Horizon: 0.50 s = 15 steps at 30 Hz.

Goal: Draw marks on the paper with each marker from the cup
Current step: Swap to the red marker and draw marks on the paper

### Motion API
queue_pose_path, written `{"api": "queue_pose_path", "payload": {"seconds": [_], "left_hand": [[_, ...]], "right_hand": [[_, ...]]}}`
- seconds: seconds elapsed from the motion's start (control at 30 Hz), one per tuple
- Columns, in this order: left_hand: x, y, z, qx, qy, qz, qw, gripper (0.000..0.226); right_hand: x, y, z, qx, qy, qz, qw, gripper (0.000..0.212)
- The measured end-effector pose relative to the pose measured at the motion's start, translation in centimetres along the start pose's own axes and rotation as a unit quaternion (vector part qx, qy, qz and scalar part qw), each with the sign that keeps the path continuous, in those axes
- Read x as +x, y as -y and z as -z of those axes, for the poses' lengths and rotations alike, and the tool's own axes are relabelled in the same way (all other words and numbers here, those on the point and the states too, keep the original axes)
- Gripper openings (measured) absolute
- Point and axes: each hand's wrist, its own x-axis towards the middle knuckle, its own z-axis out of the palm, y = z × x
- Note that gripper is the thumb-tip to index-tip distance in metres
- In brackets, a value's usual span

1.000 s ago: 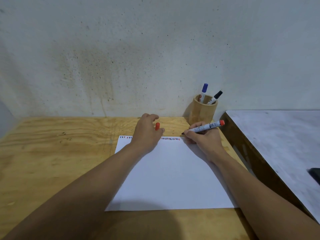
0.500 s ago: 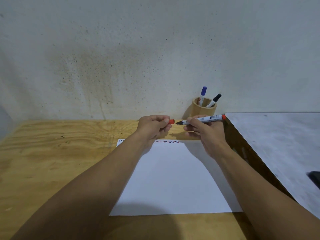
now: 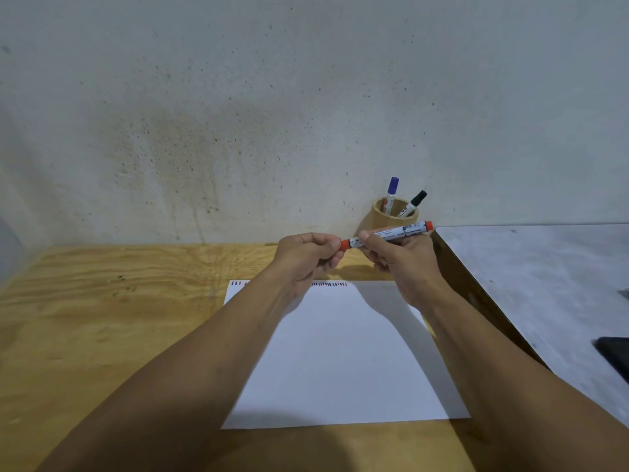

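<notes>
My right hand (image 3: 403, 264) grips the white barrel of a red marker (image 3: 394, 233), held level above the table. My left hand (image 3: 306, 257) pinches its red cap (image 3: 344, 244), which sits on the marker's tip. Below both hands lies a white sheet of paper (image 3: 343, 356) with a row of short red, blue and black marks (image 3: 329, 284) along its far edge. A wooden cup (image 3: 377, 216) stands by the wall behind my right hand, holding a blue-capped marker (image 3: 392, 192) and a black-capped marker (image 3: 413, 203).
The paper lies on a plywood table (image 3: 102, 318) against a stained wall. A grey-topped table (image 3: 544, 277) adjoins on the right, with a dark object (image 3: 616, 356) at its right edge.
My right hand lifted the marker off the paper's far edge. My left hand rose from the sheet with the red cap and brought it onto the marker's tip.
</notes>
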Motion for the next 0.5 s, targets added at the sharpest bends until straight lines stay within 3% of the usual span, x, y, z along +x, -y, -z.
{"api": "queue_pose_path", "payload": {"seconds": [0.13, 0.27, 0.4, 0.5], "left_hand": [[-0.2, 0.3, -0.7, 0.024, -0.022, -0.009, 0.999, 0.005], [-0.4, 1.0, -0.8, 0.022, -0.01, -0.013, 1.0, 0.009], [-1.1, 1.9, -1.2, 0.088, 0.038, -0.055, 0.994, 0.009], [-0.9, 1.8, -1.7, 0.179, 0.011, -0.106, 0.978, 0.026]], "right_hand": [[-0.1, -0.2, 0.0, -0.004, 0.0, 0.003, 1.0, 0.02], [-0.4, -0.6, 0.0, -0.046, 0.008, 0.006, 0.999, 0.027], [-0.5, -0.6, 0.3, -0.032, 0.041, -0.07, 0.996, 0.036], [-0.4, 0.3, 1.2, 0.039, 0.029, -0.116, 0.992, 0.036]]}}
